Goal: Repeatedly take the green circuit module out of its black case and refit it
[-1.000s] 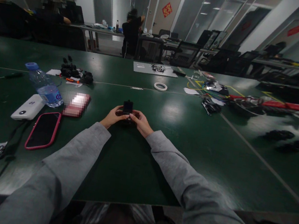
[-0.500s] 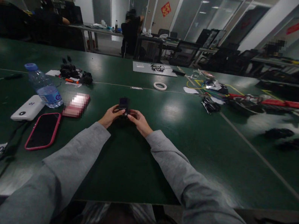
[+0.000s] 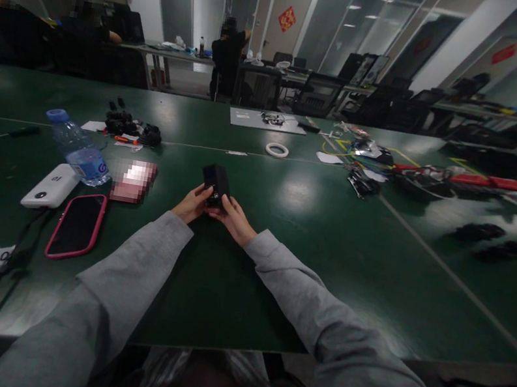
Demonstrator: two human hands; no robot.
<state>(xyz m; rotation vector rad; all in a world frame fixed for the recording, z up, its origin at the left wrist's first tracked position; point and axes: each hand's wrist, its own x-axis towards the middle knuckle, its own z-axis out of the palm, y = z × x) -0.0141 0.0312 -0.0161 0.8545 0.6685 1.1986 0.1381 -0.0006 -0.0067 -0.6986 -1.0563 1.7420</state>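
A small black device (image 3: pixel 217 180) is held above the counter (image 3: pixel 352 255), inward from the middle of its near edge; whether its base touches the surface cannot be told. The grip of the left hand (image 3: pixel 192 204) is closed on its left side, that of the right hand (image 3: pixel 237 219) on its right and lower side; both thumbs are laid on the near side, presumably so that it is steadied and tilted for viewing. Toward the counter's left edge, a white power bank (image 3: pixel 50 186) is set beside a water bottle (image 3: pixel 87 163) and a red-framed phone (image 3: pixel 77 226), perhaps to be kept within reach but out of the working space. On the power bank, "01" or "10" is marked; on the cable tag (image 3: pixel 4 258), only a "0" is made out. A "G"-like mark is shown on the bottle's label; no brand is legible.
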